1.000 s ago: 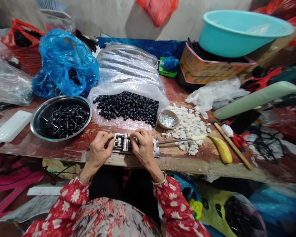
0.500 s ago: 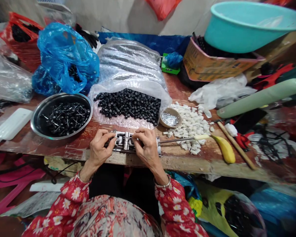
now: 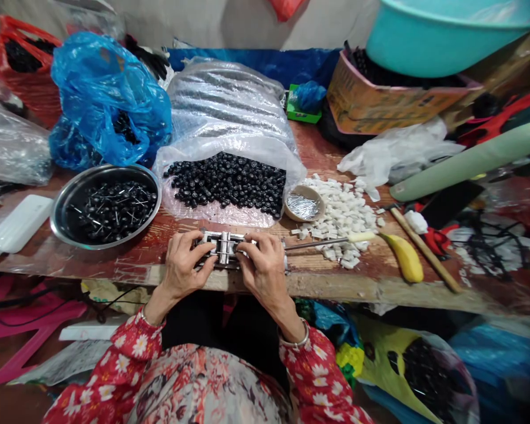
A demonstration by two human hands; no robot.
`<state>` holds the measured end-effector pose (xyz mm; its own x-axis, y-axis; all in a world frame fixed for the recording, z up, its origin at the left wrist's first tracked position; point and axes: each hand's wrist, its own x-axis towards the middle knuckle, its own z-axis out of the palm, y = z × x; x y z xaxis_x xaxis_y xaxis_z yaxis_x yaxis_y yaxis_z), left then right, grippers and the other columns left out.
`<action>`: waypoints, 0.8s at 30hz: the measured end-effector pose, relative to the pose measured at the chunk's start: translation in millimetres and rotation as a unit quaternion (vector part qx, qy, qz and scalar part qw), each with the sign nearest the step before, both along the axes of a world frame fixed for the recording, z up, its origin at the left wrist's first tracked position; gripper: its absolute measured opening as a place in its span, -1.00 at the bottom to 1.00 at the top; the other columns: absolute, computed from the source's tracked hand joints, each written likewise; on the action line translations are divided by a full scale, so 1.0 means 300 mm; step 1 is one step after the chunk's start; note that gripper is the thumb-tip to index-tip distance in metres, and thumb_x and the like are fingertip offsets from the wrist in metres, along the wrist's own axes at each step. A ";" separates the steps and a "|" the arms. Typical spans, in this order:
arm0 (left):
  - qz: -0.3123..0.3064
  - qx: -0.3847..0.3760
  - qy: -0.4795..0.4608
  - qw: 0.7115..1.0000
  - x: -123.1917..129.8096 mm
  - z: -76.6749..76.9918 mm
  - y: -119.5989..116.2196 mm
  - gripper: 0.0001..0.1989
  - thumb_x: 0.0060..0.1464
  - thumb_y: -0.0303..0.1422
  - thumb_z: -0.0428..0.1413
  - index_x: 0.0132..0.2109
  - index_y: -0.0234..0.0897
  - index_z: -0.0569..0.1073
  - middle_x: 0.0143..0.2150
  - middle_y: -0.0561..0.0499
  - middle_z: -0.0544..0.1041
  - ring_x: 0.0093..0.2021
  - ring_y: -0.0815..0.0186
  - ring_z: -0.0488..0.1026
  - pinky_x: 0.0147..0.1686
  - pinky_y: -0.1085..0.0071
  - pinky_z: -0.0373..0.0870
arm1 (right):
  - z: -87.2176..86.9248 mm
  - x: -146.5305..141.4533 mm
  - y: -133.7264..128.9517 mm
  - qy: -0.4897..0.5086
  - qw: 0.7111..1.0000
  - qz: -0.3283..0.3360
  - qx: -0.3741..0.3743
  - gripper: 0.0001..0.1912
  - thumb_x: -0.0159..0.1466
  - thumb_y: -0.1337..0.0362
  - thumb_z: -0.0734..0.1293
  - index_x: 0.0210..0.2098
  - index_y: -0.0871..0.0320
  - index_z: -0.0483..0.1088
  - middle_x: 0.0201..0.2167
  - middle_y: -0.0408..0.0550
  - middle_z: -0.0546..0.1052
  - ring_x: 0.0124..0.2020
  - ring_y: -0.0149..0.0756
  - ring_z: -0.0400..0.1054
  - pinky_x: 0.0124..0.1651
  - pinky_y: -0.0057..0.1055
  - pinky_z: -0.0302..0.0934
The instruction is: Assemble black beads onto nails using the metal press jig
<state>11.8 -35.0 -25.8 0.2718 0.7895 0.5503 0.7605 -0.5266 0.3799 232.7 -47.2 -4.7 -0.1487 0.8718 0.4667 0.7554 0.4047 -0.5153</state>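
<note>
A small metal jig [image 3: 225, 248] lies at the table's front edge, between my hands. My left hand [image 3: 186, 262] is at its left end, thumb and fingers pinched at the metal; what they hold is too small to name. At the right part of the jig, my right hand [image 3: 265, 265] has its fingers curled together over something I cannot make out. A rod with a pale handle [image 3: 361, 237] extends right from the jig. Just behind, an open plastic bag holds black round pieces [image 3: 229, 182]. Thin metal pins fill a small bowl [image 3: 323, 207].
A steel bowl [image 3: 56, 227] of black pieces with pins stands left. White pieces [image 3: 347, 212], a banana [image 3: 405, 259] and a wooden-handled hammer [image 3: 428, 253] lie right. Farther back are a blue bag [image 3: 110, 94], a carton [image 3: 380, 109] and a turquoise basin [image 3: 441, 44].
My left hand has shifted slightly right over the jig, its fingertips now nearer the middle. My right hand stays at the right part. The whole view has shifted slightly.
</note>
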 end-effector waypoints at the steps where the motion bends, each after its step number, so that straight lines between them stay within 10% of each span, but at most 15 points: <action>1: 0.003 -0.004 0.001 1.000 -0.003 0.002 -0.001 -0.81 0.22 -0.29 0.24 -0.03 -0.16 0.62 0.06 -0.16 0.52 -0.01 0.08 0.42 0.00 0.12 0.41 | 0.003 0.015 0.000 0.009 1.000 -0.010 0.010 -0.87 0.42 0.33 0.33 -0.13 -0.02 0.51 -0.01 0.02 0.53 0.08 0.00 0.33 0.19 0.04 0.21; 10: 0.005 0.002 -0.001 1.000 -0.034 0.015 0.014 -0.80 0.21 -0.27 0.26 -0.02 -0.14 0.60 0.10 -0.14 0.55 0.09 0.03 0.44 0.10 0.05 0.36 | -0.033 0.410 0.010 -0.216 0.942 -0.253 0.035 -0.70 0.47 0.10 0.25 -0.03 0.08 0.55 0.03 0.17 0.59 0.11 0.14 0.32 0.23 0.17 0.04; 17: -0.008 0.008 0.040 0.999 -0.045 0.015 0.028 -0.67 0.26 -0.19 0.23 0.12 -0.15 0.55 0.20 -0.16 0.54 0.19 -0.02 0.41 0.15 0.01 0.28 | -0.016 0.521 -0.207 -0.313 0.933 -0.177 0.010 -0.67 0.49 0.12 0.21 -0.01 0.05 0.57 -0.16 0.10 0.66 -0.13 0.07 0.40 -0.04 -0.04 0.24; 24: -0.042 0.004 0.055 0.998 -0.025 0.035 0.040 -0.71 0.27 -0.21 0.21 0.09 -0.14 0.57 0.22 -0.15 0.53 0.23 -0.02 0.39 0.17 0.00 0.25 | -0.011 0.560 -0.385 -0.087 0.976 -0.050 -0.192 -0.62 0.43 0.06 0.26 0.13 -0.10 0.59 -0.17 0.03 0.70 -0.29 -0.08 0.61 -0.31 -0.27 0.43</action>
